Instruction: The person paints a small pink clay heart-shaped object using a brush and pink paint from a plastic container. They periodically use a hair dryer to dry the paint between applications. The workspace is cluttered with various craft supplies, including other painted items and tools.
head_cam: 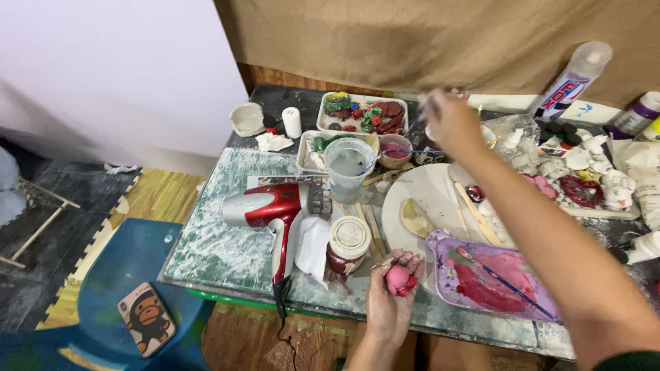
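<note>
My left hand is at the table's near edge, palm up, closed around a small pink painted clay piece. My right hand reaches far across the table and pinches a thin paintbrush, blurred, above the white trays of painted pieces. Below that hand stand a small pink-stained cup and a clear cup of cloudy water. A purple palette smeared with pink-red paint lies under my right forearm, with another brush resting on it.
A red and silver hair dryer lies left of centre beside a tissue and a lidded jar. A white plate, wooden sticks, white clay figures and bottles crowd the right. A phone lies on a blue chair.
</note>
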